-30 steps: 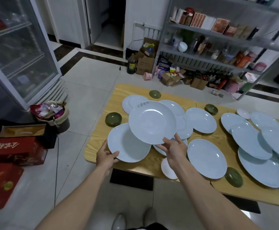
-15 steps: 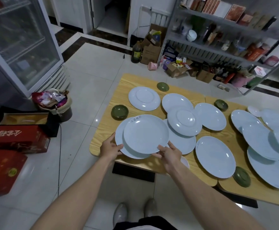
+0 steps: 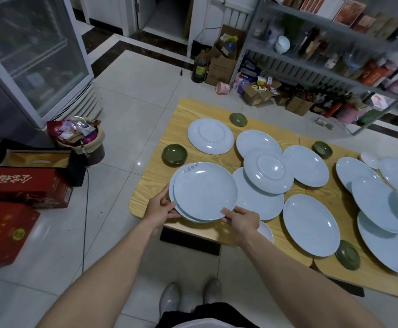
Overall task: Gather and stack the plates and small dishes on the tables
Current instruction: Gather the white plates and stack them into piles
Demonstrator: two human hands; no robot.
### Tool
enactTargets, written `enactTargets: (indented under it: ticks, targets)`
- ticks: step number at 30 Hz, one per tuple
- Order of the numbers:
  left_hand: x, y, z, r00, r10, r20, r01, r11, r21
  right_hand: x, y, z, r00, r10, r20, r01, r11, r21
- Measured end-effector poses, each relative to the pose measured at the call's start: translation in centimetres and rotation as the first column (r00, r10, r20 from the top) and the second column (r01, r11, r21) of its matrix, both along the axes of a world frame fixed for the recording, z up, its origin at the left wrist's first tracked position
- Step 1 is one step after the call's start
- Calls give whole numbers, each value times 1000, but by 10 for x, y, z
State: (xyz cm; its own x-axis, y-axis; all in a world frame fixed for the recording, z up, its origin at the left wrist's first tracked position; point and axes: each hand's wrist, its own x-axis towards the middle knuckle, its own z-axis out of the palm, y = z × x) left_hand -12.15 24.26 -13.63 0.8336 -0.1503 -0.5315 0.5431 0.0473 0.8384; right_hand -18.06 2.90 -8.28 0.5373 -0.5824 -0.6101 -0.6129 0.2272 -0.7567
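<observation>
The left hand (image 3: 162, 207) grips the lower plate (image 3: 188, 218), the right hand (image 3: 242, 220) pinches the top plate (image 3: 205, 190). Centre it first — then release gently.

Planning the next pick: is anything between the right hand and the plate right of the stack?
Nothing between the right hand, gripping the stack, and that plate; but an upturned plate rests on its far edge.

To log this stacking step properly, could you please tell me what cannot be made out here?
Head view.
Small white dish: mostly behind the right hand.
Lower plate: covered by the top plate, rim only.
Rim writing: too small to read.
Far-right plates: cut by frame edge.
</observation>
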Motion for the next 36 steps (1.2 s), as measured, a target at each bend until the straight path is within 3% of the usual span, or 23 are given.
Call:
enactTargets:
  ticks: [7,15,18,21,23,24,26,29,36]
  targets:
    - [1,-2,-2,1000,2,-1,-2,999,34,6,3,-7,988,96,-120,-109,989,-99]
    - [8,0,11,993,-98,71,77,962,262,8,-1,3,926,311,-215,-353,914,-199]
    - [14,-2,22,932,-294,212,122,805,581,10,-11,20,822,491,-287,-569,709,-417]
    - [19,-14,45,817,-533,218,128,538,833,18,-32,40,625,600,-499,-757,309,-576]
    - [23,-30,65,709,-676,201,95,373,923,26,-47,52,512,573,-640,-785,9,-619]
    - [25,-41,75,659,-729,186,78,312,947,29,-54,60,479,549,-684,-783,-84,-616]
    - [31,-65,93,594,-794,128,73,212,975,36,-70,70,449,512,-732,-787,-161,-595]
    - [37,-104,112,534,-842,78,58,128,990,44,-92,83,448,489,-749,-779,-198,-595]
    - [51,-196,124,487,-865,120,40,159,986,61,-163,90,494,506,-707,-753,-158,-639]
